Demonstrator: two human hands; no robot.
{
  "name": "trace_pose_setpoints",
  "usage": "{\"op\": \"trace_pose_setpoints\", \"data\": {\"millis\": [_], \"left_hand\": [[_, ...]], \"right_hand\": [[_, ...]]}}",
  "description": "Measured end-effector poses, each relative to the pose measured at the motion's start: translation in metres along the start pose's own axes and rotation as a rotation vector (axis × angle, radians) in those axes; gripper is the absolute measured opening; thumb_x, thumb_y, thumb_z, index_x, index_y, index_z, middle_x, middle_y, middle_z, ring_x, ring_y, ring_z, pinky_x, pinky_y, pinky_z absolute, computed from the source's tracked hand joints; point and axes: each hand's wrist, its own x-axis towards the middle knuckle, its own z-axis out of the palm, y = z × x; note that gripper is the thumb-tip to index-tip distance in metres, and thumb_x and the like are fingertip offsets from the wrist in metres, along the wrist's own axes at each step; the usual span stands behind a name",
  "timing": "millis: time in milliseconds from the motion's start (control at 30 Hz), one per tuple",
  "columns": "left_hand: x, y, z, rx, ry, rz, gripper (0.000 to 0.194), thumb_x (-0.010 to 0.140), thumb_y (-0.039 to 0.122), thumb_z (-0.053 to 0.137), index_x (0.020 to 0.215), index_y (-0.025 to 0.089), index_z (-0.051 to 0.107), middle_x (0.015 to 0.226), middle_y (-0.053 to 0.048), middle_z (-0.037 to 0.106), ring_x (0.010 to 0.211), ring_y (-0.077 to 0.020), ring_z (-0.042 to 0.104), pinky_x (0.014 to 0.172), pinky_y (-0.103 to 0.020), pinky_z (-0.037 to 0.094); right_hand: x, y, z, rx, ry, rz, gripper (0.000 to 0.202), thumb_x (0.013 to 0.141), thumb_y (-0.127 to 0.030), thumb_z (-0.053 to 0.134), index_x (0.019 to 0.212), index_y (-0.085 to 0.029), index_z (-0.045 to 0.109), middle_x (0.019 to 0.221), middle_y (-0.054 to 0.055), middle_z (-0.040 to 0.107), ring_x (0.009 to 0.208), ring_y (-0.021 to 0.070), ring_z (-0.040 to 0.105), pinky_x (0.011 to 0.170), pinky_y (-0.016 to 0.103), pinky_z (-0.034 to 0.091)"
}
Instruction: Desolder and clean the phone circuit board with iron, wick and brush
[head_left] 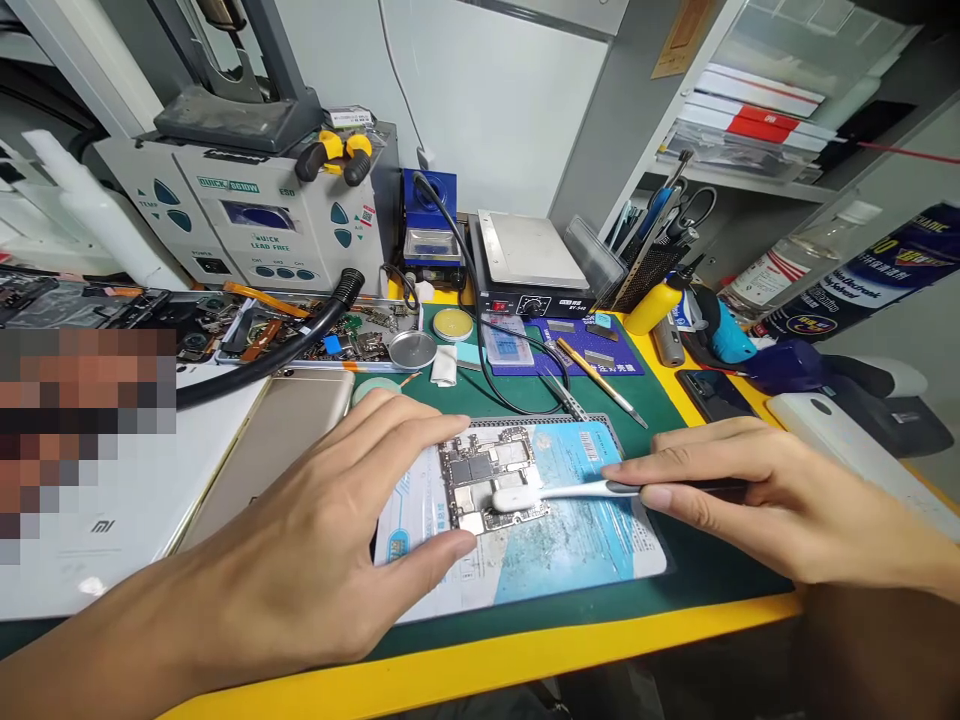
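A phone circuit board lies on a blue and white printed sheet under clear plastic. My left hand spans the board's left end, fingertips at its far edge and thumb at its near edge, gripping it in place. In my right hand is a toothbrush with a white head and a dark handle, pinched between thumb and fingers. Its head rests over the right-hand lower part of the board; the bristles face down and are hidden.
A green mat covers the yellow-edged bench. Behind stand a hot air station with a black hose, a heating plate and a tool holder. Tweezers and a wooden-handled knife lie beyond the sheet. White tablets sit left.
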Motion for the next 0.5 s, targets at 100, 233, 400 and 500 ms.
{"op": "trace_pose_setpoints", "data": {"millis": [100,233,400,500], "left_hand": [[0.001,-0.0003,0.0004,0.003,0.005,0.006,0.053,0.105,0.036,0.067,0.152,0.027,0.047,0.139,-0.003,0.061,0.13,-0.0208,0.056,0.116,-0.035,0.043],[0.001,-0.0009,0.0011,0.001,0.012,0.015,0.052,0.105,0.036,0.067,0.152,0.026,0.048,0.138,-0.004,0.062,0.13,-0.0209,0.057,0.113,-0.035,0.045],[-0.0001,-0.0017,0.0012,-0.001,0.012,0.007,0.052,0.104,0.037,0.067,0.151,0.025,0.049,0.138,-0.004,0.062,0.13,-0.0207,0.057,0.119,-0.035,0.042],[-0.0007,-0.0016,0.001,0.005,0.013,0.013,0.053,0.104,0.037,0.069,0.152,0.026,0.048,0.138,-0.004,0.062,0.13,-0.0207,0.057,0.118,-0.036,0.042]], "right_hand": [[0.0023,-0.0049,0.0039,0.041,-0.049,-0.034,0.029,0.104,-0.024,0.066,0.12,-0.027,0.091,0.102,0.006,0.09,0.078,0.024,0.085,0.05,0.025,0.054],[0.0028,-0.0064,0.0076,0.061,-0.063,-0.048,0.03,0.105,-0.025,0.065,0.122,-0.026,0.09,0.103,0.007,0.09,0.076,0.0234,0.084,0.054,0.026,0.057],[0.0036,-0.0074,0.0107,0.062,-0.06,-0.055,0.03,0.106,-0.027,0.065,0.124,-0.026,0.089,0.104,0.008,0.09,0.074,0.0225,0.083,0.057,0.026,0.058],[0.0033,-0.0103,0.0102,0.059,-0.059,-0.07,0.031,0.107,-0.027,0.063,0.123,-0.025,0.09,0.101,0.009,0.09,0.067,0.0218,0.08,0.053,0.028,0.054]]}}
